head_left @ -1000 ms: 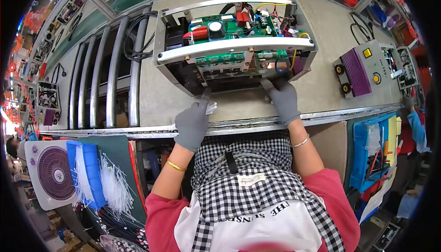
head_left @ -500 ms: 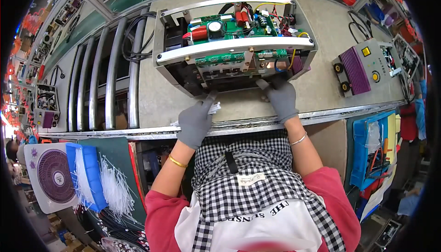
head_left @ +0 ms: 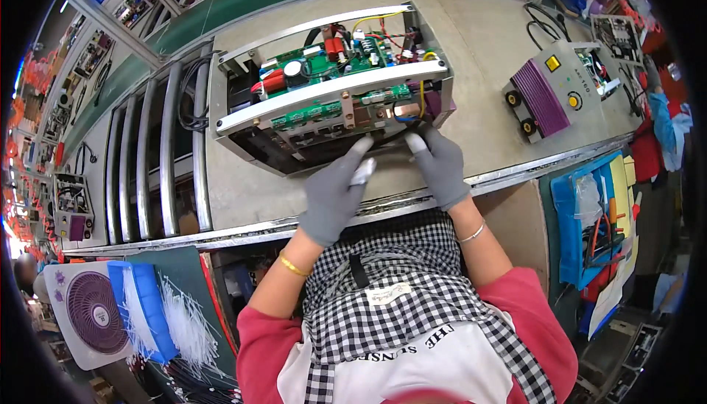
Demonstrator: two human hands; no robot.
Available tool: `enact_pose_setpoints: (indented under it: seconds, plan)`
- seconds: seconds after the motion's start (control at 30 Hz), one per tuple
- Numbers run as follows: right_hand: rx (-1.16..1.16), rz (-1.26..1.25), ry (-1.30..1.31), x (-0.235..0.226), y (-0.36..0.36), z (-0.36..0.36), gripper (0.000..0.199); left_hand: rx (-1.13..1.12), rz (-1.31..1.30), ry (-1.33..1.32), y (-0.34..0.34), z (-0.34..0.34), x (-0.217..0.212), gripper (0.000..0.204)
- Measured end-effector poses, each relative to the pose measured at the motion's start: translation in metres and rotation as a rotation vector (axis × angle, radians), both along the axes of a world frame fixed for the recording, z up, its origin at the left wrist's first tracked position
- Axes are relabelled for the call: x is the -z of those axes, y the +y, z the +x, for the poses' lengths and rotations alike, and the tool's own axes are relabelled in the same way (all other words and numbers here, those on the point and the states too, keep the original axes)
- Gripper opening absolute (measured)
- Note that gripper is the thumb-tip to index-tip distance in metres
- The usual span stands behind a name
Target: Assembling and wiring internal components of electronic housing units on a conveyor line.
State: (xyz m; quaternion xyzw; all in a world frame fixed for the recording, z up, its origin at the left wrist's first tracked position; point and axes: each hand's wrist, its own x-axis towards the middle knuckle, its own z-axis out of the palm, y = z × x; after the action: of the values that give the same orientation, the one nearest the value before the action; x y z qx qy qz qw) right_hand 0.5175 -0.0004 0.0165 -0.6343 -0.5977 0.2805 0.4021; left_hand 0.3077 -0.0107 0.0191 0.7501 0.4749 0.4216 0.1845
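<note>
An open-topped metal chassis (head_left: 335, 83) stands on the bench, with a green circuit board (head_left: 324, 69), red parts and coloured wires inside. Both my hands wear grey gloves with paler fingertips. My left hand (head_left: 335, 194) is at the chassis's near lower edge, fingers bent together; what they pinch, if anything, is too small to make out. Close by on its right, my right hand (head_left: 440, 167) has its thumb pressed toward its fingers at the near right corner. Some black cable (head_left: 390, 137) runs between the hands and seems gripped by the right one. The right fingers are partly hidden.
Metal rollers (head_left: 169, 150) lie left of the chassis. A purple and grey machine (head_left: 549, 95) sits on the bench at right. Below left are a fan (head_left: 96, 312) and a blue bin (head_left: 143, 308) of white cable ties (head_left: 188, 319); below right, a blue tray (head_left: 571, 234) holds tools.
The chassis has shifted left in view and looks more tilted. My hands have come closer together near its right corner. White strips seen at my left hand earlier no longer show clearly.
</note>
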Motion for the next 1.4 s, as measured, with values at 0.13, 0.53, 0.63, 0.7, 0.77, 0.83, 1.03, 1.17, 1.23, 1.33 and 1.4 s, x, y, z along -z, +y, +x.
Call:
enact_pose_setpoints:
  seconds: [0.13, 0.53, 0.63, 0.7, 0.77, 0.83, 1.03, 1.17, 1.23, 1.33, 1.4]
  plan:
    - [-0.041, 0.162, -0.036, 0.009, 0.006, 0.002, 0.031, 0.132, -0.243, -0.224, 0.026, 0.045, -0.017, 0.027]
    - [0.094, 0.361, -0.253, 0.027, 0.015, -0.001, 0.028, 0.034, -0.752, -0.803, 0.045, 0.087, -0.046, 0.042]
    - [0.098, 0.370, -0.256, 0.027, 0.013, -0.001, 0.025, 0.004, -0.953, -0.823, 0.052, 0.086, -0.045, 0.035]
    - [0.104, 0.383, -0.267, 0.027, 0.013, -0.002, 0.024, 0.088, -0.905, -0.842, 0.058, 0.085, -0.043, 0.037]
    - [0.085, 0.340, -0.274, 0.026, 0.013, -0.001, 0.022, 0.176, -0.851, -0.859, 0.059, 0.087, -0.041, 0.039]
    - [0.098, 0.322, -0.292, 0.023, 0.011, 0.001, 0.022, 0.067, -0.917, -0.923, 0.057, 0.089, -0.040, 0.039]
    - [0.025, 0.132, -0.179, 0.013, -0.016, 0.006, 0.028, 0.213, -0.636, -0.696, 0.014, 0.053, -0.030, 0.035]
    - [-0.096, -0.059, 0.046, 0.007, -0.033, -0.010, 0.028, 0.151, -0.652, -0.625, -0.017, 0.006, -0.010, 0.041]
    - [-0.264, -0.082, 0.065, 0.002, -0.037, -0.025, 0.028, 0.065, -0.738, -0.520, -0.028, -0.014, 0.001, 0.037]
    - [-0.478, -0.082, 0.231, -0.007, -0.035, -0.053, 0.030, 0.026, -0.688, -0.520, -0.040, -0.027, 0.016, 0.037]
    - [-0.511, -0.085, 0.186, -0.012, -0.031, -0.068, 0.034, -0.004, -0.655, -0.498, -0.046, -0.035, 0.022, 0.035]
